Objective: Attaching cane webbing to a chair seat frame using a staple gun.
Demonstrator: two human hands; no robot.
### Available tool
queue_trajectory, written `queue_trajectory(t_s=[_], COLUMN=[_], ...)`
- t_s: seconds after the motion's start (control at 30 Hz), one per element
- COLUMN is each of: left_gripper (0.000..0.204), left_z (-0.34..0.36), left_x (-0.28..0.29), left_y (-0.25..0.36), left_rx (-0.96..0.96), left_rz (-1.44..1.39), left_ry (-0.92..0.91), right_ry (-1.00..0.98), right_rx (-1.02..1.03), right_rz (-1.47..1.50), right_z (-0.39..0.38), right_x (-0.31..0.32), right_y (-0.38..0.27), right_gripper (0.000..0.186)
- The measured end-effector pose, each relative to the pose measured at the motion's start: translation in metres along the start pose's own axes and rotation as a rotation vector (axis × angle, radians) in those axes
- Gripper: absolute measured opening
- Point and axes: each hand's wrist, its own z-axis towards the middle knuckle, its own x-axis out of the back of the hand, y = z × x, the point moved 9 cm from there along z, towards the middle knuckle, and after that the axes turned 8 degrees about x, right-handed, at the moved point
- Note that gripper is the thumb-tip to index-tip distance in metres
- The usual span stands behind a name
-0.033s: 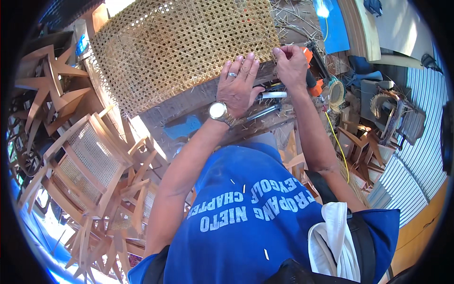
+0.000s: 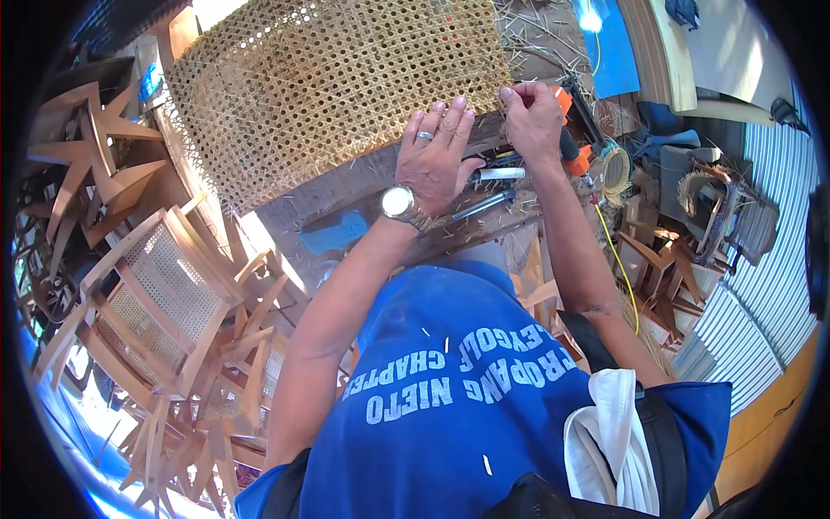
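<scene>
A sheet of woven cane webbing (image 2: 337, 95) with open holes lies across the wooden workbench (image 2: 303, 206), its near edge rough with cut strand ends. My left hand (image 2: 432, 156), wearing a ring and a wristwatch, rests palm down on that edge with fingers stretched out. At the sheet's near right corner, my right hand (image 2: 532, 121) pinches the webbing's edge between thumb and fingertips; the exact strand is hidden. Beneath and between the hands, a white-handled tool (image 2: 501, 174) and a metal rod-like tool (image 2: 471, 210) lie on the bench.
An orange and black tool (image 2: 577, 156) sits just right of my right wrist, near a yellow cord (image 2: 616, 259). Cane scraps (image 2: 545, 39) litter the bench's far right. Wooden chair frames (image 2: 164, 303) crowd the left side. A blue piece (image 2: 333, 231) lies near the bench's front.
</scene>
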Motion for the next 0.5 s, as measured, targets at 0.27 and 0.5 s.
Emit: queue_trajectory(t_s=[0.27, 0.5], left_gripper=[0.074, 0.076], left_z=[-0.024, -0.016], left_x=[0.04, 0.025], left_y=[-0.009, -0.013], left_rx=[0.122, 0.154], left_rz=[-0.014, 0.157], left_ry=[0.204, 0.063], right_ry=[0.027, 0.024], right_rx=[0.112, 0.096], right_rz=[-0.091, -0.023], right_z=[0.0, 0.0], right_x=[0.002, 0.002], right_y=[-0.002, 0.002], right_gripper=[0.021, 0.021])
